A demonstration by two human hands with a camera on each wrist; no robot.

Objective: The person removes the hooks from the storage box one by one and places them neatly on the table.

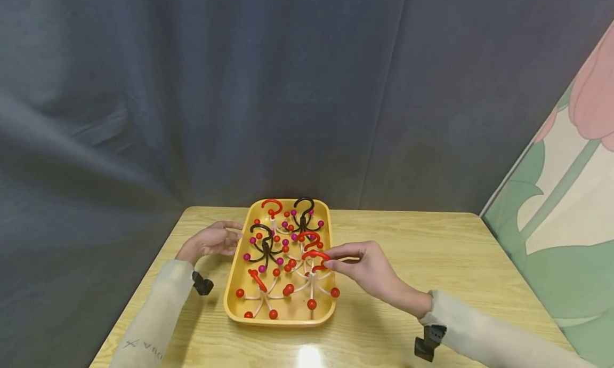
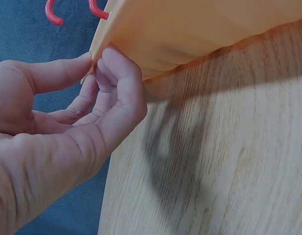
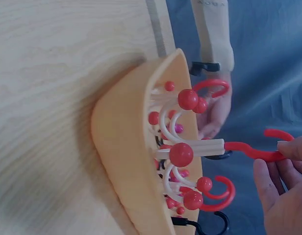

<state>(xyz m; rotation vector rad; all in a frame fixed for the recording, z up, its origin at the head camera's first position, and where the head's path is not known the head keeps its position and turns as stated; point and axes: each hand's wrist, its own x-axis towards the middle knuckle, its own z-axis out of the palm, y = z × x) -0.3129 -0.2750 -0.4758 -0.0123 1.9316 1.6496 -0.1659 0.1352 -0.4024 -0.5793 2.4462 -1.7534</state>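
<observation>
My right hand (image 1: 374,269) pinches the red hook of a hanger (image 3: 210,147) between thumb and fingertips. That hanger has a white stem and curved white prongs tipped with red balls. It stands upright over the near right part of a yellow tray (image 1: 278,322), its prongs overlapping the tray in the head view. My left hand (image 2: 77,107) grips the tray's left rim, thumb on one side and fingers bent on the other. Inside the tray are other hangers: a red-hooked white one (image 1: 263,288) near the front left, and a black one (image 1: 266,246) with magenta balls behind it.
Farther back in the tray stand another black hanger (image 1: 303,224) and more red-hooked ones. The tray rests on a light wooden table (image 1: 431,261). A dark curtain (image 1: 297,90) hangs behind the table, and a flower-patterned panel (image 1: 571,197) stands at the right.
</observation>
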